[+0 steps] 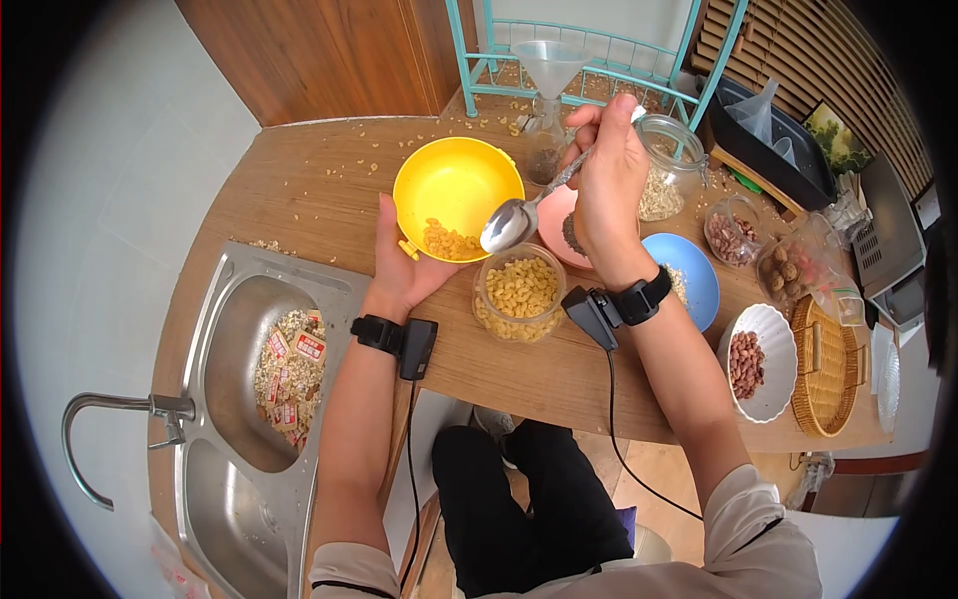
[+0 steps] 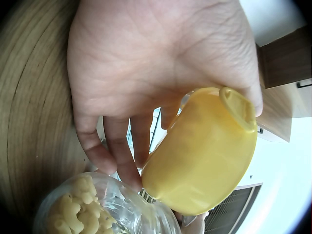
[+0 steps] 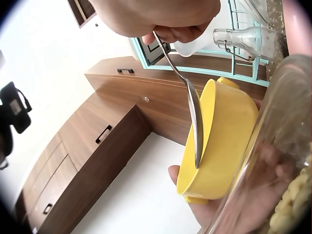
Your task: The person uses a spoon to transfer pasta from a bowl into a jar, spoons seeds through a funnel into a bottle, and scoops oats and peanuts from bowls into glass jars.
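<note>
My left hand (image 1: 401, 275) grips a yellow bowl (image 1: 454, 180), thumb at its side and fingers behind and under it. The bowl leans, and small macaroni (image 1: 449, 241) lies gathered at its lower side. In the right wrist view the bowl is tipped well over. My right hand (image 1: 611, 185) holds a metal spoon (image 1: 511, 225) by its handle. The spoon's head overlaps the bowl's near right rim in the head view. Just below stands a clear round jar (image 1: 499, 325) full of macaroni; the left wrist view shows it beside my left fingertips.
A pink plate (image 1: 555, 238) and blue plate (image 1: 705, 285) sit rightward, near a white bowl (image 1: 783, 349) of peanuts and a wicker basket (image 1: 848, 364). Behind are a bottle (image 1: 544, 128) with a funnel (image 1: 551, 65), an oat jar (image 1: 675, 128) and a teal rack (image 1: 464, 60). A sink (image 1: 344, 275) lies left.
</note>
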{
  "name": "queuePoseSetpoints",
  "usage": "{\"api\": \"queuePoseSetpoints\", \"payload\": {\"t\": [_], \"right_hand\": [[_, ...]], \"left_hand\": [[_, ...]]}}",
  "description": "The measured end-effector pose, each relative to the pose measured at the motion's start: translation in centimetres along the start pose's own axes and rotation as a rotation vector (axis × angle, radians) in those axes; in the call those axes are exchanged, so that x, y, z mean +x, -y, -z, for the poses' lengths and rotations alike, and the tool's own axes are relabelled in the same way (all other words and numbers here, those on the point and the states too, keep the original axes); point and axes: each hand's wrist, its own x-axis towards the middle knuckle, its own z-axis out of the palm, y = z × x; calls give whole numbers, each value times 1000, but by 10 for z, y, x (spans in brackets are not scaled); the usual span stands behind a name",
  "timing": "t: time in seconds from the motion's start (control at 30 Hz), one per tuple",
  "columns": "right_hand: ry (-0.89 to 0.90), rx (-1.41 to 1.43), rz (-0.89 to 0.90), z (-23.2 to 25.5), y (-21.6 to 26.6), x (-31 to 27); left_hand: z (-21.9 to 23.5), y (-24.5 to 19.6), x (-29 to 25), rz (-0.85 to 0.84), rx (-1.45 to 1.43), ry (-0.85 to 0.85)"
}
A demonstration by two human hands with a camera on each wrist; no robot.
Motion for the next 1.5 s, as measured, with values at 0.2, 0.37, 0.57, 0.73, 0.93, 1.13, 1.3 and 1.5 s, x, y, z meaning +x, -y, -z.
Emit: {"api": "queuePoseSetpoints", "payload": {"t": [0.2,0.37,0.57,0.73,0.93,1.13,1.3,1.5], "right_hand": [[45,-51,14,-3,1,-7],[116,-133,194,-3,-10,-6],[197,-141,79,-4,-7,-8],[258,-146,-69,-4,-6,-8],[276,-159,-155,1,-12,-2],[269,-177,-214,13,-10,-15],[280,-322,-207,37,-15,-25],[443,-178,-366,45,-1,-40]], "left_hand": [[1,0,0,-5,-11,4],[-1,0,-1,-6,-15,-4],[-3,1,0,-20,107,-60],[3,2,-1,-21,118,-90],[1,2,0,-23,110,-93],[0,1,0,-7,65,-102],[-3,1,-1,5,57,-74],[-2,1,-2,3,59,-60]]}}
